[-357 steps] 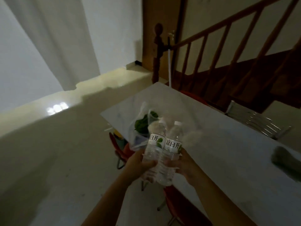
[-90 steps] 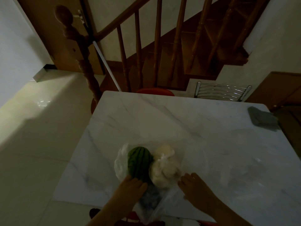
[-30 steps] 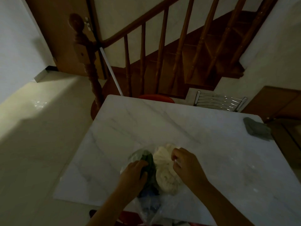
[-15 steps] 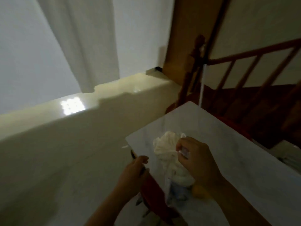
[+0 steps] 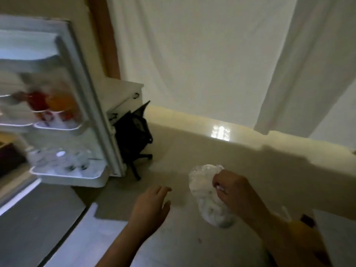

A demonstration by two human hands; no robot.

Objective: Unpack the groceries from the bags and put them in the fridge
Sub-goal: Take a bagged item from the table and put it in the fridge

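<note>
half second back, table and stair rail filled view; now view swung to open fridge door (image 5: 63, 105), white bag lifted clear of table. right hand (image 5: 234, 191) pinches clear plastic bag of white food (image 5: 207, 197) near its top, carried in air over floor, right of fridge. left hand (image 5: 152, 204) empty, fingers spread loosely, reaching ahead. step in hand, as i judge: carrying item to fridge. next calls for free shelf spot, left hand steadying. bag's long axis roughly vertical, hanging, bulk tilted lower right. door bins hold bottles (image 5: 57, 160), blurred.
</note>
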